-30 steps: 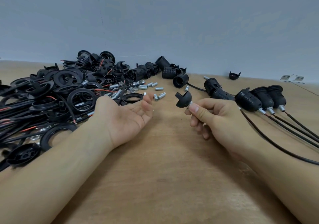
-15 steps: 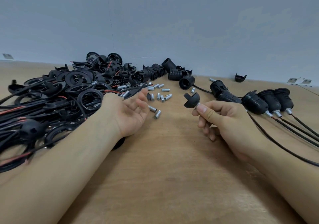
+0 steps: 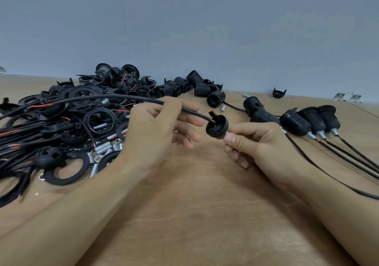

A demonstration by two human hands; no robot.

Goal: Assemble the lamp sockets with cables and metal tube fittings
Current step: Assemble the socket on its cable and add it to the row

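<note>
- The step in hand looks like threading: the left hand [image 3: 155, 130] pinches a black cable [image 3: 114, 97] between thumb and fingers near its stripped end, and the tip of the cable touches the open top of a black socket cap [image 3: 217, 126].
- The right hand [image 3: 260, 142] holds the cap from below, thumb and forefinger closed on what seems to be a short metal tube fitting under it; the fitting is almost wholly hidden by the fingers.
- Both the cap and the cable end are held up above the wooden table [image 3: 194, 214], between the two hands.
- The next move, by my judgement, calls for lining the red-tipped wire end up with the centre hole of the cap and pushing it down through cap and tube, with the right hand keeping the cap steady.
- No real container is in view. Parts lie loose on the table: a heap of black rings, caps and cables [image 3: 67, 122] at the left, with small metal tubes [image 3: 102, 147] scattered along its near edge.
- Socket bodies [image 3: 184, 87] lie at the back.
- Three finished sockets [image 3: 311, 120] with cables lie in a row at the right.
</note>
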